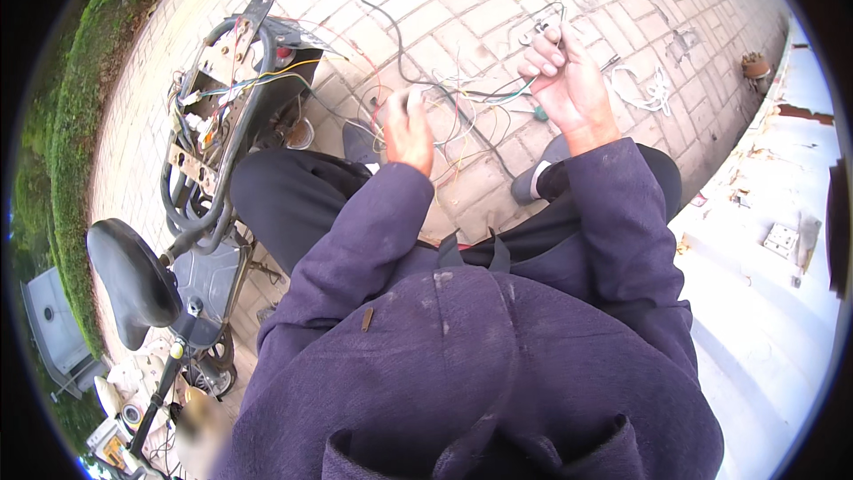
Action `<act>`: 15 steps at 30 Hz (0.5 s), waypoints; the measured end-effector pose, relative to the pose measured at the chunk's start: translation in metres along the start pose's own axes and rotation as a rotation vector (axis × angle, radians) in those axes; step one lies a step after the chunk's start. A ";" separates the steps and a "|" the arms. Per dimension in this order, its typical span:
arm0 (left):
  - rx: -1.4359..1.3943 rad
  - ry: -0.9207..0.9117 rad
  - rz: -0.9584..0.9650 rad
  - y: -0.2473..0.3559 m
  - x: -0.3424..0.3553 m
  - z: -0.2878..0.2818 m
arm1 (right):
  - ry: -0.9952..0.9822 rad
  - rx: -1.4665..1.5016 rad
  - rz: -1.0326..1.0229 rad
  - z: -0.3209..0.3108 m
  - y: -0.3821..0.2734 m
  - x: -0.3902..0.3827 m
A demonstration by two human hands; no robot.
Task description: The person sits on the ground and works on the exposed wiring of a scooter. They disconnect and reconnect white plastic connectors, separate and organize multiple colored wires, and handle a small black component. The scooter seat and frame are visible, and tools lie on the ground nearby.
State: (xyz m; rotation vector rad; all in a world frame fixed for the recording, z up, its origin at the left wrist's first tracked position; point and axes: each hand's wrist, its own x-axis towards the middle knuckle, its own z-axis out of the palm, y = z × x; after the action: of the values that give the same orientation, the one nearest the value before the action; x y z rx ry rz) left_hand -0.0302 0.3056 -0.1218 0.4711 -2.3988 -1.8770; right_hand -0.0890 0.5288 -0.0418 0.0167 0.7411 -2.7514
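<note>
A loose bundle of thin coloured wires (480, 98) stretches between the frame of an electric bike (213, 124) on my left and my hands. My left hand (404, 124) has its fingers curled around some of these wires, near the middle. My right hand (564, 80) is raised higher, its fingers closed on wires; a small metal piece (536, 34) with a dark loop shows at its fingertips, too small to identify. A small green part (539, 112) hangs below that hand. A thicker black cable (400, 62) snakes over the paving (462, 0). The bike's frame exposes connectors and wiring.
Two black saddles (129, 276) rise along my left. Assorted parts (120, 400) are piled at lower left, beside a hedge (75, 124). A white cord (649, 93) lies on the paving at right. A white surface (746, 347) and a brown pot (753, 65) are farther right.
</note>
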 end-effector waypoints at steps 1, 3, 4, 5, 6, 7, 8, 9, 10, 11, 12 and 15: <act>0.021 -0.088 -0.040 -0.012 -0.003 0.002 | 0.054 0.021 0.000 0.001 -0.006 0.001; 0.080 -0.267 -0.176 -0.028 -0.005 0.004 | 0.063 0.053 -0.004 0.003 -0.015 0.001; 0.016 -0.311 -0.162 -0.032 -0.003 0.007 | 0.046 0.072 0.000 0.006 -0.017 0.001; -0.033 -0.367 -0.201 -0.033 0.000 0.014 | 0.035 0.098 0.009 0.008 -0.019 0.000; -0.112 -0.419 -0.198 -0.032 0.001 0.020 | 0.033 0.121 0.008 0.009 -0.020 0.001; -0.030 -0.471 -0.181 -0.029 0.006 0.027 | -0.007 0.145 0.018 0.010 -0.021 0.000; -0.125 -0.528 -0.252 -0.025 0.008 0.033 | -0.033 0.172 0.023 0.011 -0.022 0.000; -0.226 -0.581 -0.317 -0.019 0.008 0.039 | -0.046 0.162 0.016 0.010 -0.022 0.000; -0.300 -0.628 -0.409 -0.013 0.008 0.044 | -0.030 0.160 0.006 0.010 -0.023 0.000; -0.349 -0.651 -0.355 -0.007 0.001 0.049 | -0.008 0.165 -0.005 0.008 -0.022 0.000; -0.573 -0.709 -0.410 0.000 -0.004 0.050 | -0.017 0.176 -0.012 0.007 -0.022 0.000; -0.960 -0.820 -0.447 0.025 -0.015 0.056 | 0.120 0.197 -0.048 0.002 -0.019 0.002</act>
State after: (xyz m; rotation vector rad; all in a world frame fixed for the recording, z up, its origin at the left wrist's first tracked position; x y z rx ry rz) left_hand -0.0339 0.3673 -0.1099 0.1469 -1.2894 -3.5879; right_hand -0.0957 0.5433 -0.0305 0.2097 0.5028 -2.8789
